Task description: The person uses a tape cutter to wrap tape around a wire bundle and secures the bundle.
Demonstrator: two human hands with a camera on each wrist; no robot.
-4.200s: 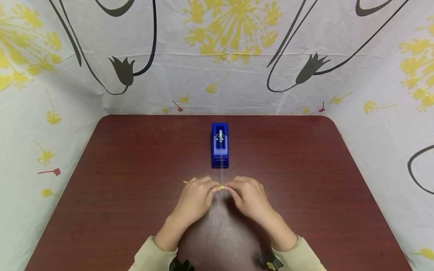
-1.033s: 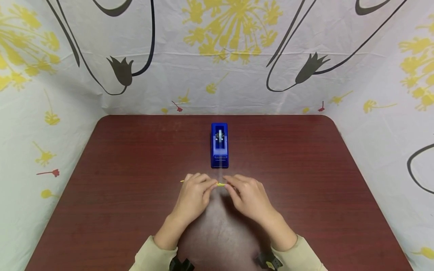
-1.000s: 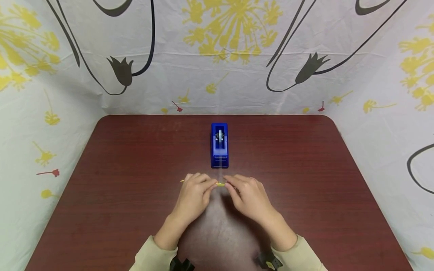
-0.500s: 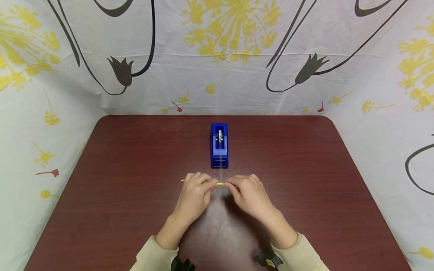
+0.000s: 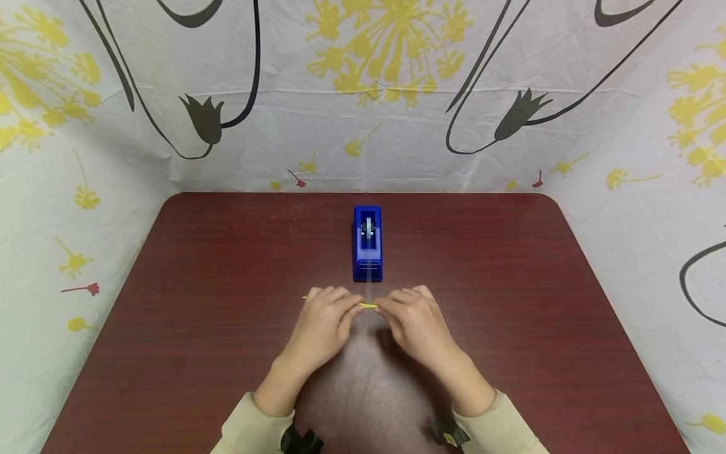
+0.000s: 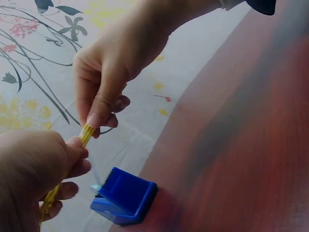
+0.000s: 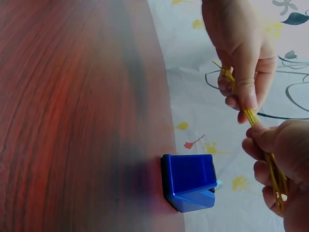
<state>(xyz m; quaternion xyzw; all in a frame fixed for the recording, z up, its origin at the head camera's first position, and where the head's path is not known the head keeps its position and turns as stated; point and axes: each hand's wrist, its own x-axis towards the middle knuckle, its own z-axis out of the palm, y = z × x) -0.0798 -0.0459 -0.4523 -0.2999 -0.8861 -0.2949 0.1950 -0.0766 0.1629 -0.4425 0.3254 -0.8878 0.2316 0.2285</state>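
Both hands hold a thin bundle of yellow, wire-like strands [image 5: 368, 306] level in front of the blue tape dispenser [image 5: 368, 255]. My left hand [image 5: 322, 323] pinches it between thumb and fingers, and a loose end pokes out on that hand's far side. Close by, my right hand [image 5: 416, 323] pinches the other part. In the right wrist view, looped strands [image 7: 275, 179] run down under the right fingers. A strip of clear tape [image 5: 369, 290] stretches from the dispenser toward the short stretch of bundle between the fingertips. The fingers hide most of the bundle.
The dispenser stands on a dark red-brown wooden table [image 5: 238, 252], with a tape roll [image 5: 368, 228] inside. A white cloth [image 5: 272, 145] printed with flowers hangs behind the table and at both sides. Dark wrist devices [image 5: 300, 440] sit at the sleeves.
Both hands and the yellow bundle have shifted slightly toward the dispenser. My right index finger, raised off the bundle a second ago, has come down to pinch it. The dispenser has stayed put.
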